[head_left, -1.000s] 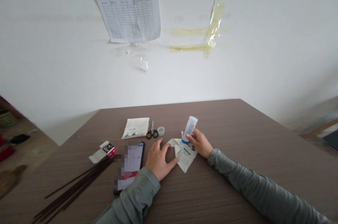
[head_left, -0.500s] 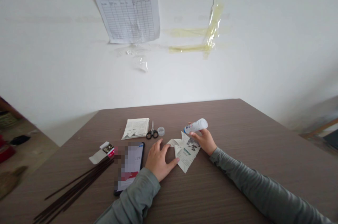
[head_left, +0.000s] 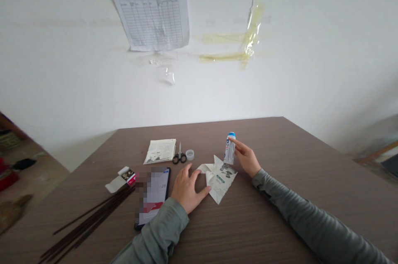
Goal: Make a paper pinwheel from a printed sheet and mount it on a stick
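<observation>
A white glue stick point(head_left: 229, 151) with a blue top end stands upright at the far edge of the folded paper. My right hand point(head_left: 248, 159) is closed around it from the right, the index finger across its upper part. The folded piece of printed paper point(head_left: 220, 182), with pointed corners and a narrow flap to the left, lies flat on the table. My left hand point(head_left: 186, 191) rests open beside it, fingers spread, thumb at the paper's left edge. A small translucent cap point(head_left: 189, 155) sits beyond my left fingers, beside black-handled scissors point(head_left: 179, 156).
On the brown table point(head_left: 264, 222), a stack of printed paper point(head_left: 160, 151) lies left of the scissors. A phone point(head_left: 152, 197) is beside my left forearm. Farther left are an open small box point(head_left: 126, 176) and several thin dark sticks point(head_left: 90, 222). A white wall rises behind.
My right hand has turned the glue stick from tilted, blue end down, to upright with the blue end on top. My left hand and the folded paper have stayed in place.
</observation>
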The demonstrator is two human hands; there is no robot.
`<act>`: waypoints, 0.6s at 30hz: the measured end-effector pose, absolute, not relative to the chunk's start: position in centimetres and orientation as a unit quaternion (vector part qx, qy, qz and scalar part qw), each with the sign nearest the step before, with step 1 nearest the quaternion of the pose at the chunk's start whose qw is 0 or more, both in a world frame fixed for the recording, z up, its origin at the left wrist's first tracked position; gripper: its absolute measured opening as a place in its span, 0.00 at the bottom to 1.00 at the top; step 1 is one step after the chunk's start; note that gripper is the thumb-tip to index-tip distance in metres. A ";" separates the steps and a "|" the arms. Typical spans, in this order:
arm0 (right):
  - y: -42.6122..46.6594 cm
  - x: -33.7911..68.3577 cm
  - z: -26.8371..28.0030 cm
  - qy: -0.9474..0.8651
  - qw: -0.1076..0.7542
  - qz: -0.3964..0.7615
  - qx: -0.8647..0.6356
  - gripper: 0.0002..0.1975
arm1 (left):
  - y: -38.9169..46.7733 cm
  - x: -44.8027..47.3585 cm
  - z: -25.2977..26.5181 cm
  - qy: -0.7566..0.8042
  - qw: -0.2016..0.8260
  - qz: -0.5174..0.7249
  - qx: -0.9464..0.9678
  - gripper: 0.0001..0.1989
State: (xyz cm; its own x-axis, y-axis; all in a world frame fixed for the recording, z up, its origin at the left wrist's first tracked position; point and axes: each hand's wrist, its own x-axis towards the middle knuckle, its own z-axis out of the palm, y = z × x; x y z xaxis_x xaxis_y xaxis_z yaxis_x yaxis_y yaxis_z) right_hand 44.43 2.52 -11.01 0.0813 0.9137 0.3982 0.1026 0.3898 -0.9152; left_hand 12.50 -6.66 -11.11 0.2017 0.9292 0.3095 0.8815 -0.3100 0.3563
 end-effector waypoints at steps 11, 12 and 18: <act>2.8 46.1 -11.5 -0.658 0.576 0.204 -0.440 0.21 | -6.6 12.4 -11.3 0.584 0.048 0.235 0.776 0.31; 2.8 46.1 -11.6 -0.672 0.569 0.187 -0.437 0.20 | -6.6 12.4 -11.3 0.584 0.047 0.234 0.776 0.32; 3.0 46.0 -12.6 -0.701 0.549 0.143 -0.432 0.19 | -6.3 12.3 -11.8 0.576 0.047 0.244 0.778 0.32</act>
State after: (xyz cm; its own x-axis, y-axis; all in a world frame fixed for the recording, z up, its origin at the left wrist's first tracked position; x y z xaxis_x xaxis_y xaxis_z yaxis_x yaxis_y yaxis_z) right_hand 45.99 2.98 -12.60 -0.0245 0.7627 0.6463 0.4494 0.5859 -0.6743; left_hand 12.27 -6.32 -11.82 0.2164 0.9204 0.3255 0.8745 -0.3310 0.3546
